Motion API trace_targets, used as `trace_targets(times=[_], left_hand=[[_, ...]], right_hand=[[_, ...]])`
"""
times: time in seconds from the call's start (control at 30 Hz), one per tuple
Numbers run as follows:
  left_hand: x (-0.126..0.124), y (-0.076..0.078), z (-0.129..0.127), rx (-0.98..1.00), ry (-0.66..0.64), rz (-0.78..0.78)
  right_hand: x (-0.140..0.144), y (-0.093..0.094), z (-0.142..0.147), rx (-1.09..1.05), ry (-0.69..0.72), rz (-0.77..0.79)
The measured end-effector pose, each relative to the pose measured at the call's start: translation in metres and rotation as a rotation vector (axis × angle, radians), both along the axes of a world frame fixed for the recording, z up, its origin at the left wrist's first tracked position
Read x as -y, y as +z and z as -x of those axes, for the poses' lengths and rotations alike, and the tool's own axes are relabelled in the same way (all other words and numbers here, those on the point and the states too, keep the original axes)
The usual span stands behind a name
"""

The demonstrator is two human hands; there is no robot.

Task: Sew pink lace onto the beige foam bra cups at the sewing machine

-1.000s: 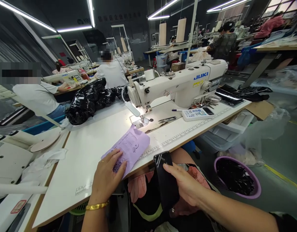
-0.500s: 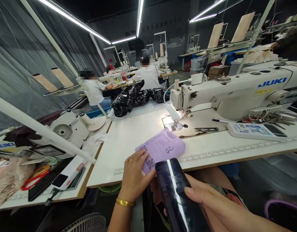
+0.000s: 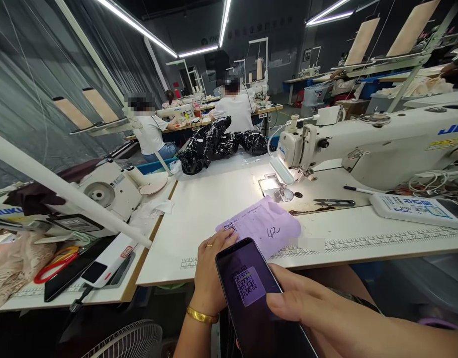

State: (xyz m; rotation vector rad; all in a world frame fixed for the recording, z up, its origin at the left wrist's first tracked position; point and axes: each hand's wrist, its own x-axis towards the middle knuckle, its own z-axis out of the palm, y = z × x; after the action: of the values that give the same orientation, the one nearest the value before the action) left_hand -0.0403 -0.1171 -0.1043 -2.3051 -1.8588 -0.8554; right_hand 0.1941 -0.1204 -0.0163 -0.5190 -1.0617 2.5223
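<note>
A black smartphone [image 3: 256,303] is in my right hand [image 3: 299,298], whose thumb rests on the edge of the screen. The display shows a QR code in a bright square. Beyond it, on the white sewing table [image 3: 199,209], lies a wrinkled purple paper sheet [image 3: 258,223] with a handwritten "42" and a printed QR code. My left hand [image 3: 210,263] grips the sheet's left edge against the tabletop, and the phone covers its thumb side and part of the sheet. A ring and a gold bracelet are on this hand and wrist.
A lit sewing machine [image 3: 325,144] stands at the right, with thread snips [image 3: 335,202], a pen [image 3: 359,189] and a white device [image 3: 415,209] near it. Black plastic bags [image 3: 210,146] lie at the back. Left are another machine [image 3: 105,191] and red-handled scissors [image 3: 55,268]. Two people in white sit ahead.
The phone has shifted left and tilted so that its screen, now showing the QR code, faces me. It covers more of my left hand. The view has turned slightly left.
</note>
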Motion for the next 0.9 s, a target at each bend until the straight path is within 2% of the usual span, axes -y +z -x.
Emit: trace_targets(times=[0.23, 0.37, 0.5, 0.67, 0.8, 0.9], left_hand=[[0.001, -0.006, 0.004, 0.007, 0.009, -0.038], [0.0, -0.006, 0.007, 0.036, -0.01, -0.066], [-0.001, -0.004, 0.006, 0.069, -0.033, -0.107], [0.0, 0.004, 0.001, 0.064, -0.016, -0.072], [-0.002, 0.007, -0.002, -0.087, 0.043, 0.036], [-0.005, 0.006, -0.001, -0.158, 0.058, 0.059]], right_hand=[[-0.005, 0.028, -0.004, 0.05, 0.075, -0.038], [-0.008, 0.03, -0.005, 0.043, 0.122, -0.054], [-0.007, 0.027, -0.006, 0.023, 0.062, -0.069], [-0.007, 0.005, -0.008, -0.026, 0.014, 0.029], [-0.01, -0.027, -0.013, -0.015, -0.151, 0.067], [-0.011, -0.052, -0.019, 0.001, -0.274, 0.061]])
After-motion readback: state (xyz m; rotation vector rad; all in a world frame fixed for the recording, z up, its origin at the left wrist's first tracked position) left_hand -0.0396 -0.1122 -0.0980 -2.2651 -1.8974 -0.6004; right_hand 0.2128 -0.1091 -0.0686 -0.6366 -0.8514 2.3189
